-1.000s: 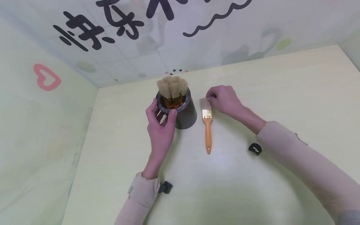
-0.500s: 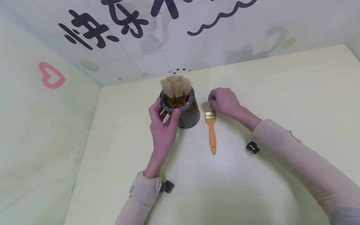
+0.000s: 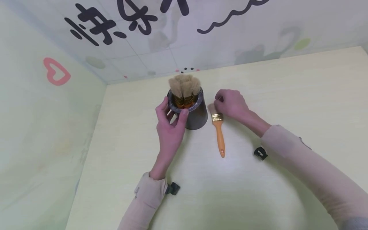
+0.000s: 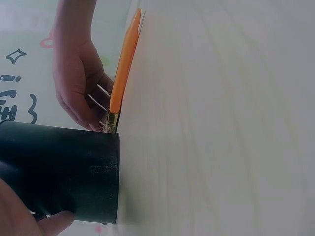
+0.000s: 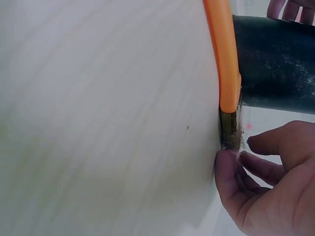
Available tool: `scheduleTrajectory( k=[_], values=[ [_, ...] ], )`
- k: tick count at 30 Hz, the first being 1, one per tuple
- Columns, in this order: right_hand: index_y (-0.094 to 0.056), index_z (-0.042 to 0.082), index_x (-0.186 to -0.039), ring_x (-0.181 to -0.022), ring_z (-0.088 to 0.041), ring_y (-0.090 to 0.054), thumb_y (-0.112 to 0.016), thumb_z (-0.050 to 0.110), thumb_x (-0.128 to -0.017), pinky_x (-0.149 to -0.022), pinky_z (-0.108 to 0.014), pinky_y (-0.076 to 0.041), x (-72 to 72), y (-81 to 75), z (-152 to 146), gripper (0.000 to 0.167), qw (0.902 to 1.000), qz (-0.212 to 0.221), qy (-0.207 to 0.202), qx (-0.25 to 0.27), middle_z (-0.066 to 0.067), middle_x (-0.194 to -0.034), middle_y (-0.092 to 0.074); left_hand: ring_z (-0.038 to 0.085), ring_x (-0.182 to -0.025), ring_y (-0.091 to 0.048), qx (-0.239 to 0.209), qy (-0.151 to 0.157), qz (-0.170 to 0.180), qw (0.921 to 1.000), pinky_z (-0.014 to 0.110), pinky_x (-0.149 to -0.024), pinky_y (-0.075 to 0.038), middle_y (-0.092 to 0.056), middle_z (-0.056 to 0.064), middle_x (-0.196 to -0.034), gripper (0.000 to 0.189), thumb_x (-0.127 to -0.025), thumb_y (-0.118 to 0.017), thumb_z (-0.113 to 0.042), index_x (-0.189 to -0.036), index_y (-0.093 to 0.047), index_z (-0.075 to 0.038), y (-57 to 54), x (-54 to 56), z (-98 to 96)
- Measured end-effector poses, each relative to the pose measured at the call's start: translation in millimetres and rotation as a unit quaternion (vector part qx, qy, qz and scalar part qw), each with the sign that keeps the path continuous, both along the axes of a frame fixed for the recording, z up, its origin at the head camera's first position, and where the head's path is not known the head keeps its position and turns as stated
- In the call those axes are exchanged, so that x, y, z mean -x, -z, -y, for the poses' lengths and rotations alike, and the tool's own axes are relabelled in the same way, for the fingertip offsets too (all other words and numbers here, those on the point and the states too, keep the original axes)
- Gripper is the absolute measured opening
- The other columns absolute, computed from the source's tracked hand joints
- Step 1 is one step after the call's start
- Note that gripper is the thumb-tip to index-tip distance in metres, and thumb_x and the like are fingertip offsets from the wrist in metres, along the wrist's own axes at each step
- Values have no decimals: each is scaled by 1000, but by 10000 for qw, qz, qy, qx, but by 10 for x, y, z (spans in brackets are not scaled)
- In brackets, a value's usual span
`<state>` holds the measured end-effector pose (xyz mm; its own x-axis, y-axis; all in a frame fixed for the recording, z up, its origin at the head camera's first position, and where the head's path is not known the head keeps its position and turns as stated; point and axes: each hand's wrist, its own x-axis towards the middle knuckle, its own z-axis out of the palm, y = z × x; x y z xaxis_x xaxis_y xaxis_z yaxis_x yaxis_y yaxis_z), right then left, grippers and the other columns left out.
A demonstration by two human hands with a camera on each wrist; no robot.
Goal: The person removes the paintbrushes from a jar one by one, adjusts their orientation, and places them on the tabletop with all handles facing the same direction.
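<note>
A dark cylindrical pot (image 3: 197,117) stands on the table with several pale-bristled brushes (image 3: 184,85) upright in it. My left hand (image 3: 171,127) grips its near left side, thumb and fingers curled about the rim. Right of the pot lies a single paintbrush (image 3: 219,137) with an orange handle, its bristles (image 3: 212,109) pointing away from me. My right hand (image 3: 231,103) has its curled fingertips at the bristle end. In the right wrist view those fingertips (image 5: 226,162) meet the bristle tips beneath the metal band (image 5: 228,127).
The pale table (image 3: 129,153) runs back to a wall (image 3: 138,64) with dark lettering. Another wall with a pink heart (image 3: 57,72) rises at the left. Black wrist straps (image 3: 172,188) hang beneath both sleeves.
The lone paintbrush has turned slightly, its handle end swinging right, and its bristle end has come a little nearer to me with my right hand. My left hand keeps its grip on the pot.
</note>
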<state>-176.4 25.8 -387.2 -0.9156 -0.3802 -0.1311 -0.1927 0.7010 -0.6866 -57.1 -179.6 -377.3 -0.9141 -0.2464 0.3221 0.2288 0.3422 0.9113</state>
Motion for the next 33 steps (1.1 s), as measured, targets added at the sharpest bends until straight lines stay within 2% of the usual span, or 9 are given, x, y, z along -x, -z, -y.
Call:
scheduleTrajectory(
  k=[6,10,16,20,25,29,33],
  values=[
    [-66,-1,-124,-108,-37,-67,-57,18,-97,-88,-50,-57,5,-64,-42,34,9998,-74,6,179,-23,-118,-71,28,-128,-59,4,-11,1,10000,40,-101,-55,-50,13,-148,68,-99,-70,-29,-153,-33,-15,-3,-1,10],
    [-67,-2,-124,-114,-39,-66,-59,16,-98,-93,-53,-55,-22,-112,-66,33,9991,-323,-45,278,-23,-122,-70,29,-129,-58,-103,-16,14,9999,44,-103,-54,-50,14,-149,67,-98,-70,-27,-153,-33,-15,4,3,2],
    [-68,-3,-124,-106,-37,-72,-60,13,-98,-90,-52,-58,-171,-227,-75,32,9951,-598,-102,781,-22,-123,-69,28,-131,-57,-215,-15,82,9997,43,-105,-53,-49,14,-149,67,-99,-70,-28,-153,-33,-16,-4,-8,-17],
    [-69,-3,-118,-98,-34,-73,-62,12,-97,-88,-48,-58,-263,-330,-53,26,9867,-926,-80,1335,-18,-116,-72,28,-130,-57,-243,-22,55,9997,45,-105,-53,-50,13,-148,67,-99,-70,-27,-153,-33,-16,-3,-22,-8],
    [-65,-1,-110,-94,-29,-72,-63,11,-97,-86,-43,-58,-338,-497,-14,18,9699,-1225,6,2106,-14,-107,-71,27,-129,-58,-218,-12,29,9998,44,-103,-54,-50,10,-148,67,-99,-70,-27,-154,-33,-16,19,-16,-12],
    [-62,1,-118,-92,-24,-71,-64,12,-97,-81,-37,-57,-364,-622,40,24,9595,-1309,-66,2494,-12,-105,-71,27,-129,-58,-132,11,1,9999,41,-102,-55,-49,10,-149,67,-99,-69,-27,-154,-32,-16,32,-5,-20],
    [-60,5,-129,-90,-19,-70,-66,16,-96,-78,-33,-58,-345,-728,117,35,9570,-1364,-164,2555,-10,-103,-71,26,-130,-58,-48,25,-30,10000,39,-101,-55,-48,8,-150,67,-100,-69,-27,-155,-31,-16,22,11,-20]
  ],
)
